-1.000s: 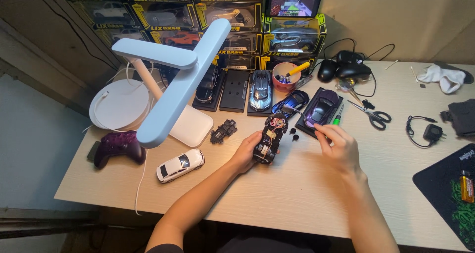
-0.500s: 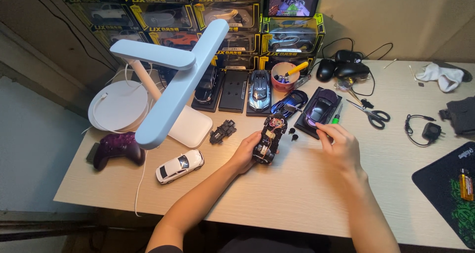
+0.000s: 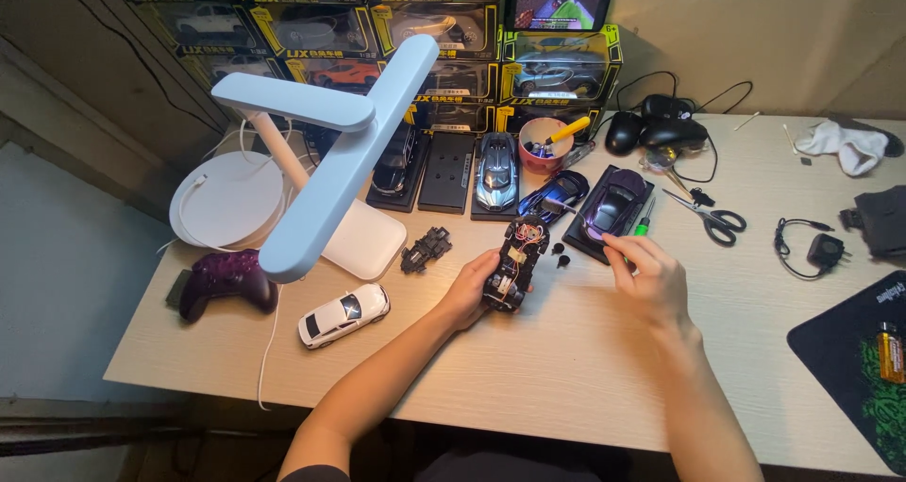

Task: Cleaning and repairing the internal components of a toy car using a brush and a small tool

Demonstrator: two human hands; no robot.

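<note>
My left hand (image 3: 469, 289) grips an opened black toy car chassis (image 3: 514, 260) that lies on the wooden desk (image 3: 566, 369), its wiring and parts showing. My right hand (image 3: 651, 276) rests on the desk just right of it, fingers curled near the front edge of a black display base carrying a purple model car (image 3: 612, 206). A green-handled screwdriver (image 3: 644, 220) lies beside that base, close to my right fingers. Two small black wheels (image 3: 560, 255) sit between the chassis and my right hand. Whether my right fingers pinch something small, I cannot tell.
A white desk lamp (image 3: 321, 152) reaches over the left half. A white toy car (image 3: 343, 313), a dark game controller (image 3: 226, 279), a small black car part (image 3: 427, 249), scissors (image 3: 713, 216), a red cup (image 3: 547, 144), boxed model cars (image 3: 425, 29) and a mouse mat (image 3: 859, 350) surround the area.
</note>
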